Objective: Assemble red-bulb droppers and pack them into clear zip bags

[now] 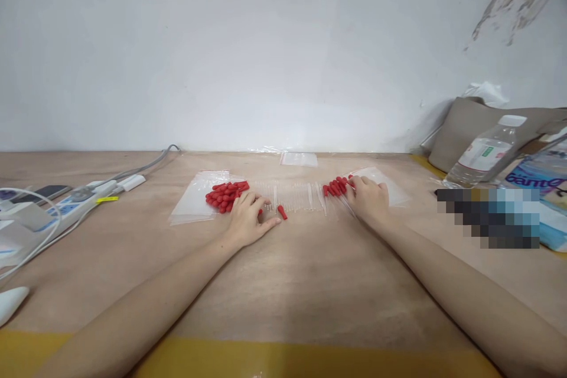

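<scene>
My left hand [248,217] rests on the table beside a heap of red rubber bulbs [224,196]. Its thumb and fingers are apart, and a bit of red shows in the gap between them. One loose red bulb [282,212] lies just past the thumb tip. Thin clear tubes [295,196] are laid side by side between the two hands. My right hand [367,196] is at a row of red bulbs [337,186] at the tubes' right end. Its fingers are curled together there; what they pinch is hidden. A clear tube [348,205] lies just below those fingers.
Clear zip bags lie beneath the left heap [190,204] and behind the right hand [385,180]; another bag [299,159] is by the wall. A power strip [66,209] with cables and a phone [42,194] are left. A water bottle [485,153] and grey bag [460,130] stand right.
</scene>
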The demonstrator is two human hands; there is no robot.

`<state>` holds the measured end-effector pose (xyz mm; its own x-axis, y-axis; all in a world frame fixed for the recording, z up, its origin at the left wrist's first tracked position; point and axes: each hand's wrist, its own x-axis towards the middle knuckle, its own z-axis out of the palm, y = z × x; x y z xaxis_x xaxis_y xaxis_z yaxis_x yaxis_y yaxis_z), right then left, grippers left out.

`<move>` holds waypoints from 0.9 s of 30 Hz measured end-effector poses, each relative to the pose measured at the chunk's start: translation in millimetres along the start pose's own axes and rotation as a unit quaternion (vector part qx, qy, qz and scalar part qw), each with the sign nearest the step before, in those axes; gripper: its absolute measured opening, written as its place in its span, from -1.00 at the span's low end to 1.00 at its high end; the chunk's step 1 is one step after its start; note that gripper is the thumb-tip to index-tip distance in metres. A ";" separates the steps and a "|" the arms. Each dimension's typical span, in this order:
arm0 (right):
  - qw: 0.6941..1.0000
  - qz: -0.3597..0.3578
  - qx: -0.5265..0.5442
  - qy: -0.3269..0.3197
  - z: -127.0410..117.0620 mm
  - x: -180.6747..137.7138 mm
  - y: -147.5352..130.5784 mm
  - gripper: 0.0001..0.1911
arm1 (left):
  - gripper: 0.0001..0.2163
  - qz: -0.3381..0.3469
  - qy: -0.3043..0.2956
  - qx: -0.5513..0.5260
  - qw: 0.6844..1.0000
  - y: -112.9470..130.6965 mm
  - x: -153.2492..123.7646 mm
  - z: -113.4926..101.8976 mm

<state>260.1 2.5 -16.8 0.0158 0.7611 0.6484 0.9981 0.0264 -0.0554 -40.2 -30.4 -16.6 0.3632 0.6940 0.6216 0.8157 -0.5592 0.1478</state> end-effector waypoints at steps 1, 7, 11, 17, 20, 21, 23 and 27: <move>1.000 -0.002 -0.004 -0.010 1.2 -0.9 -1.0 -0.80 | -0.66 -0.003 -0.004 -0.007 1.000 -0.1 -0.2 0.0; 0.995 0.006 0.040 -0.087 4.0 -3.5 -9.2 -0.83 | -0.80 -0.028 -0.038 -0.045 0.998 -2.3 -1.5 2.7; 0.994 0.009 0.092 -0.055 3.1 -5.1 -13.7 -0.81 | -0.86 -0.023 -0.026 -0.049 0.998 -4.2 -2.0 5.1; 0.985 0.003 0.110 -0.132 -5.6 -8.4 -27.9 -0.69 | -0.94 -0.046 -0.033 -0.043 0.997 -4.8 -3.4 4.8; 0.976 0.025 0.070 -0.204 -11.4 -7.0 -33.9 -0.66 | -0.93 -0.048 -0.036 -0.052 0.997 -3.9 -3.7 4.3; 0.974 0.028 0.056 -0.217 -13.0 -6.2 -35.6 -0.66 | -0.91 -0.043 -0.031 -0.059 0.997 -3.4 -3.7 4.6; 0.971 0.033 0.031 -0.235 -15.5 -4.5 -38.9 -0.67 | -0.88 -0.027 -0.011 -0.072 0.997 -2.2 -3.2 6.0; 0.968 0.032 0.007 -0.249 -17.5 -2.1 -43.9 -0.71 | -0.80 0.000 0.053 -0.074 0.996 -0.6 -1.8 13.1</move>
<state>217.3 -11.6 -2.4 0.0433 0.9795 0.1969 0.9952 -0.0248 -0.0952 -35.5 -25.3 -27.9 0.3076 0.6464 0.6983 0.7375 -0.6256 0.2543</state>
